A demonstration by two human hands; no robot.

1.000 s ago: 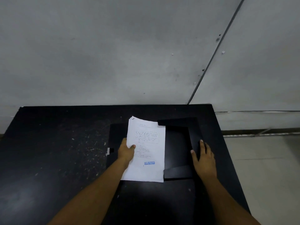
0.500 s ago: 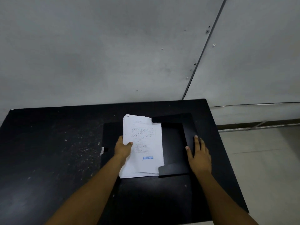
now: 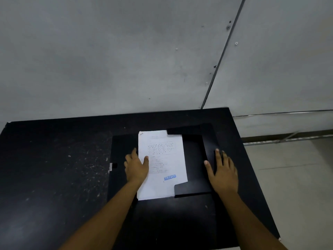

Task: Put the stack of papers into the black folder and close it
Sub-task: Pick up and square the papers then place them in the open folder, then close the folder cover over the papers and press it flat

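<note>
1. The folder (image 3: 196, 159) lies open on the dark tabletop (image 3: 54, 168), its cover spread to the left and its flaps standing up at the far, near and right edges.
2. The papers (image 3: 162, 165) lie across the middle of the folder, their right corners tucked under the far and near flaps, their left part out over the cover side.
3. The left hand (image 3: 137, 168) grips the papers' left edge, thumb on top and fingers beneath as far as can be seen.
4. The right hand (image 3: 222, 174) rests open and flat on the folder's right edge, holding it down.
5. The step in hand looks like seating the papers in the pocket.
6. Next, the papers likely need sliding right until square under the flaps; then the cover gets folded over. Bent corners are the risk.
</note>
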